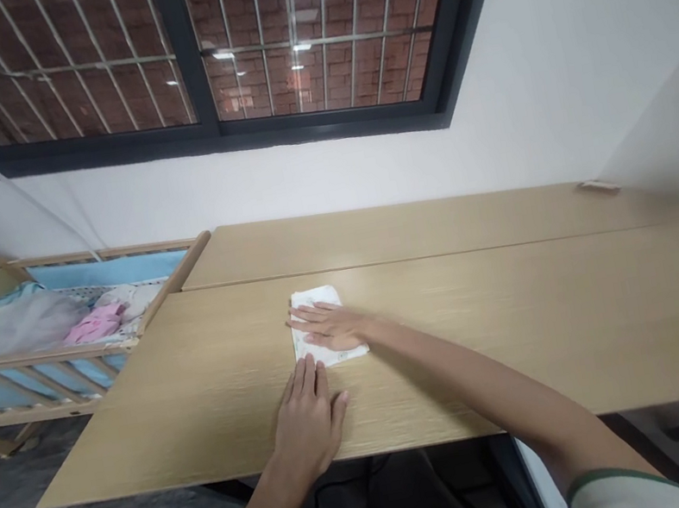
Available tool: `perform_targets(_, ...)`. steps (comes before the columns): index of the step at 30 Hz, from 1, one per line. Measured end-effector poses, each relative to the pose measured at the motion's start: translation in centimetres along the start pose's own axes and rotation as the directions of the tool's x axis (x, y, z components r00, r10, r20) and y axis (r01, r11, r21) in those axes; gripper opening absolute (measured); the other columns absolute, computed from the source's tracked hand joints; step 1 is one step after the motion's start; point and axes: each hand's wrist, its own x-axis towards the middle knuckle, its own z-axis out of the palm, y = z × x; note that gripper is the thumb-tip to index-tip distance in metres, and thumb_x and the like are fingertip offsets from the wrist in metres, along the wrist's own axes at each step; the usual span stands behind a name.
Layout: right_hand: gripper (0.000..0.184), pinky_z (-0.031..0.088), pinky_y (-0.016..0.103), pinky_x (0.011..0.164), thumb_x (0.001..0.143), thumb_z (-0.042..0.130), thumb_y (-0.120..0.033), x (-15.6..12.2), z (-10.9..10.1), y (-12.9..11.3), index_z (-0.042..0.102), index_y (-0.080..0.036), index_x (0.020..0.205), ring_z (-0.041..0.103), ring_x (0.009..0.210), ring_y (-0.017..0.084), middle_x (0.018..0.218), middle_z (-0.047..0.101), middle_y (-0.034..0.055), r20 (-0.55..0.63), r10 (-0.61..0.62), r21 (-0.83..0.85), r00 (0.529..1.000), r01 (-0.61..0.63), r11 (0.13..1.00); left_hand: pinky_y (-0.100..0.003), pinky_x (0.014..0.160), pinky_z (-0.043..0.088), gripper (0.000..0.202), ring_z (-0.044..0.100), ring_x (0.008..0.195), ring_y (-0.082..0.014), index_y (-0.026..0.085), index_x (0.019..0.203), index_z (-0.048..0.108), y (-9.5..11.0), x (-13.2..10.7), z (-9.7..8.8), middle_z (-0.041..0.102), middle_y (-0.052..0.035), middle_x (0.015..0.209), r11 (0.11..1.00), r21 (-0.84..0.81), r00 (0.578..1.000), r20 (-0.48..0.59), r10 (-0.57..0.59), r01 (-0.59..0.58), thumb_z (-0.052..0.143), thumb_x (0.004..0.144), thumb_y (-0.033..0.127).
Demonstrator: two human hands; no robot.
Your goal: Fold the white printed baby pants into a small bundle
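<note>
Right hand spread open atop a folded white printed cloth, left hand open with fingertips at its near edge, a smoothing pass appears under way on a pale wood-grained desk, the next stroke likely calling for even palm pressure.

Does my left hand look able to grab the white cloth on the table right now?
Probably yes: your left hand rests on the table at the near edge of the white cloth, with nothing visible between them. Your right hand covers part of it, though, and may pin it down.
</note>
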Motion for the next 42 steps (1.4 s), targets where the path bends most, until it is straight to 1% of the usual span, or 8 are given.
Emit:
perform_targets(9,0.063,0.009,0.042,0.127,0.104,0.032,-0.054,1.4,-1.2,4.3,0.029,-0.024,0.160,0.018,0.155,0.021,0.166,0.022,0.0044,-0.113,0.107,-0.045,0.988,-0.113,0.993,-0.053,0.112,0.043,0.053,0.040,0.144,-0.0350,0.009,0.142,0.048,-0.3,-0.1,-0.2,0.047,-0.0240,0.150,1.000,-0.010,1.000,0.010,-0.004,0.004,0.038,0.103,0.043)
perform_targets(17,0.068,0.009,0.042,0.127,0.104,0.028,-0.054,1.2,-1.8,4.8,0.027,-0.015,0.160,0.014,0.155,0.023,0.167,0.019,0.0097,-0.175,0.141,-0.104,0.974,-0.160,0.982,-0.051,0.108,0.047,0.040,0.052,0.134,-0.0324,0.011,0.132,0.058,-1.5,0.8,-0.5,0.058,-0.0204,0.141,0.999,0.022,0.999,0.032,0.039,-0.039,0.042,0.102,0.032)
perform_targets(22,0.062,0.016,0.051,0.123,0.103,0.037,-0.052,-1.4,-2.9,2.0,0.037,-0.019,0.156,0.016,0.154,0.030,0.167,0.020,0.0110,-0.346,0.133,-0.164,0.929,-0.200,0.966,-0.045,0.104,0.050,0.030,0.063,0.118,-0.0257,0.019,0.120,0.066,-5.4,2.8,-2.2,0.069,-0.0115,0.124,0.986,-0.111,0.975,0.171,0.144,-0.126,0.042,0.103,0.025)
perform_targets(27,0.043,0.042,0.049,0.105,0.101,0.045,-0.046,-5.4,-3.3,-2.4,0.067,-0.020,0.127,0.058,0.120,0.031,0.129,0.064,0.0140,-0.235,0.112,-0.121,0.966,-0.143,0.982,-0.044,0.104,0.050,0.028,0.061,0.117,-0.0252,0.021,0.116,0.068,-8.1,4.0,-2.2,0.068,-0.0093,0.123,0.965,-0.190,0.958,0.187,0.216,-0.181,0.045,0.103,0.028)
perform_targets(29,0.043,0.045,0.047,0.100,0.098,0.049,-0.050,-6.9,-3.1,-3.9,0.069,-0.020,0.121,0.062,0.112,0.031,0.121,0.067,0.0137,-0.178,0.114,-0.074,0.977,-0.129,0.989,-0.044,0.105,0.049,0.029,0.061,0.117,-0.0241,0.022,0.113,0.069,-8.1,4.3,-2.1,0.068,-0.0089,0.122,0.958,-0.216,0.957,0.179,0.227,-0.187,0.042,0.103,0.027)
perform_targets(34,0.061,0.044,0.051,0.102,0.087,0.065,-0.054,-9.8,-2.3,-6.7,0.060,-0.015,0.134,0.057,0.121,0.037,0.137,0.059,0.0188,-0.089,0.141,-0.072,0.986,-0.148,0.986,-0.041,0.100,0.050,0.033,0.064,0.109,-0.0236,0.020,0.109,0.065,-6.7,4.9,-3.6,0.071,-0.0094,0.112,0.939,-0.338,0.971,0.199,0.130,-0.057,0.034,0.104,0.030)
perform_targets(39,0.044,0.046,0.043,0.099,0.093,0.053,-0.025,-12.0,-1.0,-8.4,0.058,-0.019,0.135,0.060,0.119,0.030,0.130,0.064,0.0148,-0.140,0.190,0.039,0.972,-0.186,0.982,-0.036,0.090,0.052,0.032,0.067,0.099,-0.0240,0.023,0.106,0.065,-5.3,4.2,-6.6,0.072,-0.0063,0.105,0.858,-0.493,0.948,0.318,0.022,0.146,0.038,0.103,0.040)
perform_targets(42,0.034,0.049,0.039,0.089,0.097,0.047,-0.027,-12.6,-1.2,-8.9,0.065,-0.022,0.126,0.065,0.105,0.028,0.117,0.070,0.0116,-0.183,0.258,0.155,0.949,-0.232,0.960,-0.038,0.098,0.050,0.029,0.065,0.109,-0.0261,0.024,0.111,0.068,-5.5,3.8,-7.0,0.072,-0.0063,0.115,0.816,-0.546,0.941,0.337,0.007,0.189,0.052,0.096,0.044)
